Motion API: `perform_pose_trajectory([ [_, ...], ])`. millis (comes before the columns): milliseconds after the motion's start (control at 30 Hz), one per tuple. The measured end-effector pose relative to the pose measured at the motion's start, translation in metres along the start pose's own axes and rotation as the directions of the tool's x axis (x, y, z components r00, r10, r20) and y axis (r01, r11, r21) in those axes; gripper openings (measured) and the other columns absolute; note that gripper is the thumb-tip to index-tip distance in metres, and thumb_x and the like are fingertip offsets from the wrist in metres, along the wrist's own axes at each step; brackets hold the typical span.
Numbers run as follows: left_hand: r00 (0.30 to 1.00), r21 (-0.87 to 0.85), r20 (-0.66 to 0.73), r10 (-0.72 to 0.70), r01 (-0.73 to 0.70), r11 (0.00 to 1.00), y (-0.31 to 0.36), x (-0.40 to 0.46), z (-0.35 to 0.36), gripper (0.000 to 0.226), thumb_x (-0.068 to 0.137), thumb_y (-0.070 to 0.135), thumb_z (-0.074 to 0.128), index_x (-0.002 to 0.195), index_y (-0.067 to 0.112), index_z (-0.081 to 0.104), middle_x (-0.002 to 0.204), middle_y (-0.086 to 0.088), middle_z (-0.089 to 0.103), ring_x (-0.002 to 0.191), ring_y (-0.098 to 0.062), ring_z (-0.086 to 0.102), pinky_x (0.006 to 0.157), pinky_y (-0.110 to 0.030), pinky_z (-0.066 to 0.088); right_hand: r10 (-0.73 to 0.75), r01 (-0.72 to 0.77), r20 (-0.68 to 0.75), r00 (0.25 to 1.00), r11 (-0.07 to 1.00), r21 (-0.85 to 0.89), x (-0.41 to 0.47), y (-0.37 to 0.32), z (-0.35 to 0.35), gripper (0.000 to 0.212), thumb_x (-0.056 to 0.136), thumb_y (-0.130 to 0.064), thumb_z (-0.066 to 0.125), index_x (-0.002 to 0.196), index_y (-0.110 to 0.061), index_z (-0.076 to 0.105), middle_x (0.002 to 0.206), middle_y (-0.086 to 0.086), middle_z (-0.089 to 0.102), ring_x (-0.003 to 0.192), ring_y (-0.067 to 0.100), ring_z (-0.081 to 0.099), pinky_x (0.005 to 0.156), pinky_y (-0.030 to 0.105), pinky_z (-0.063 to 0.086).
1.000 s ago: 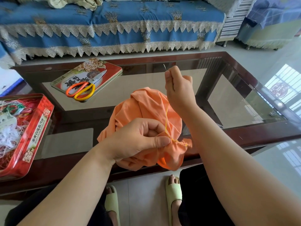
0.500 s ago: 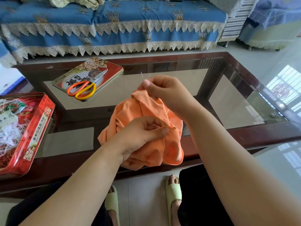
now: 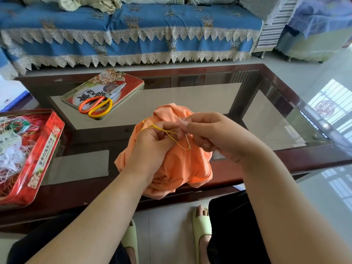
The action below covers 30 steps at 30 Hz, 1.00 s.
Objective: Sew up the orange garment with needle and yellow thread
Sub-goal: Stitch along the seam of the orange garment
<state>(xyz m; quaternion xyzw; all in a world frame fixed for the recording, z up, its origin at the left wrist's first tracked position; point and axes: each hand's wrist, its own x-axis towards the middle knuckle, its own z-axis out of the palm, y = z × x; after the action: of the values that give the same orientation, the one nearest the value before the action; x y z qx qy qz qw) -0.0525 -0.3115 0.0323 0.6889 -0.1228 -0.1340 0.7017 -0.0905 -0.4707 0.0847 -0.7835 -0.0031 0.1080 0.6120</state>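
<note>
The bunched orange garment (image 3: pixel 182 166) is held above the near edge of the glass table. My left hand (image 3: pixel 152 147) grips the cloth from the left, fingers curled round a fold. My right hand (image 3: pixel 215 136) pinches the thin needle (image 3: pixel 183 126) between thumb and forefinger, its tip close to my left fingers. Slack yellow thread (image 3: pixel 167 131) loops across my left hand and hangs down to the cloth.
Orange-and-yellow scissors (image 3: pixel 97 106) lie on a red tin lid (image 3: pixel 131 83) at the back left of the glass-topped table (image 3: pixel 297 159). An open red tin (image 3: pixel 41 161) with tangled threads stands at the left. A blue covered sofa (image 3: pixel 133 31) runs behind.
My right hand came down from its raised pull and back to the cloth with the needle. The thread, taut before, now lies slack in loops over my left hand.
</note>
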Motion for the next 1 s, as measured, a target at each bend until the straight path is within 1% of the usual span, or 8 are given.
perform_pose_trajectory([
  [267,0.989,0.157,0.048,0.143,-0.149,0.976,0.008,0.004,-0.008,0.017,0.070,0.042,0.073,0.086,0.037,0.076,0.088,0.009,0.075,0.089,-0.007,0.069,0.080,-0.021,0.050,-0.096,0.089,-0.040,0.995,0.985,-0.150,-0.002,0.003,-0.015,0.024,0.093,-0.024,0.059,0.088,-0.004,0.072,0.079,0.012,0.068,0.071,0.016,0.062,0.067,0.024,0.053],
  [433,0.968,0.636,0.068,0.244,-0.230,0.737,0.003,0.010,-0.021,0.026,0.082,0.051,0.065,0.097,0.030,0.070,0.086,0.017,0.067,0.079,0.003,0.060,0.063,-0.003,0.038,-0.380,0.273,-0.202,0.902,0.868,-0.414,0.000,0.005,-0.017,0.017,0.093,-0.016,0.061,0.082,-0.013,0.074,0.090,-0.003,0.060,0.082,0.011,0.058,0.080,0.026,0.048],
  [700,0.988,0.657,0.115,0.098,-0.150,0.739,0.011,0.017,-0.043,0.017,0.092,0.043,0.058,0.087,0.027,0.061,0.070,0.015,0.061,0.066,0.004,0.057,0.057,-0.012,0.039,-0.568,0.304,-0.322,0.757,0.743,-0.596,0.005,0.014,-0.027,0.014,0.092,-0.016,0.063,0.084,-0.009,0.072,0.092,-0.006,0.055,0.081,0.011,0.051,0.073,0.029,0.047],
  [767,0.905,0.632,0.022,0.425,-0.342,0.695,0.019,0.016,-0.046,0.017,0.095,0.035,0.058,0.093,0.018,0.064,0.076,0.014,0.059,0.067,0.004,0.054,0.060,-0.009,0.039,-0.626,0.313,-0.345,0.699,0.702,-0.640,0.006,0.015,-0.029,0.016,0.092,-0.016,0.061,0.085,-0.006,0.071,0.094,-0.002,0.055,0.081,0.008,0.049,0.072,0.021,0.044],
  [833,0.646,0.756,-0.016,0.763,-0.492,0.432,0.025,0.016,-0.049,0.016,0.096,0.019,0.062,0.098,0.005,0.070,0.087,0.005,0.059,0.078,-0.005,0.055,0.070,-0.010,0.040,-0.686,0.320,-0.362,0.632,0.656,-0.684,0.009,0.015,-0.029,0.018,0.091,-0.017,0.061,0.088,-0.003,0.072,0.095,0.001,0.055,0.082,0.005,0.049,0.073,0.015,0.041],
  [867,0.580,0.814,0.016,0.815,-0.481,0.326,0.024,0.018,-0.050,0.016,0.096,0.014,0.062,0.100,0.003,0.071,0.090,0.000,0.060,0.082,-0.010,0.056,0.072,-0.012,0.040,-0.702,0.314,-0.357,0.616,0.634,-0.706,0.011,0.016,-0.029,0.018,0.091,-0.017,0.061,0.089,-0.002,0.072,0.095,0.003,0.055,0.082,0.005,0.049,0.073,0.015,0.041],
  [933,0.678,0.862,0.079,0.731,-0.414,0.291,0.016,0.024,-0.052,0.018,0.098,0.017,0.059,0.105,0.007,0.072,0.094,-0.005,0.064,0.085,-0.018,0.060,0.070,-0.020,0.044,-0.709,0.302,-0.325,0.626,0.605,-0.737,0.016,0.021,-0.027,0.016,0.090,-0.015,0.062,0.087,-0.001,0.071,0.095,0.005,0.056,0.081,0.007,0.050,0.071,0.017,0.044],
  [1000,0.840,0.848,0.074,0.537,-0.336,0.409,0.009,0.029,-0.052,0.025,0.100,0.028,0.051,0.110,0.015,0.070,0.099,-0.003,0.067,0.090,-0.022,0.063,0.071,-0.032,0.050,-0.686,0.288,-0.292,0.666,0.598,-0.748,0.021,0.027,-0.024,0.015,0.089,-0.015,0.063,0.085,-0.003,0.071,0.094,0.005,0.057,0.079,0.009,0.052,0.071,0.026,0.049],
])
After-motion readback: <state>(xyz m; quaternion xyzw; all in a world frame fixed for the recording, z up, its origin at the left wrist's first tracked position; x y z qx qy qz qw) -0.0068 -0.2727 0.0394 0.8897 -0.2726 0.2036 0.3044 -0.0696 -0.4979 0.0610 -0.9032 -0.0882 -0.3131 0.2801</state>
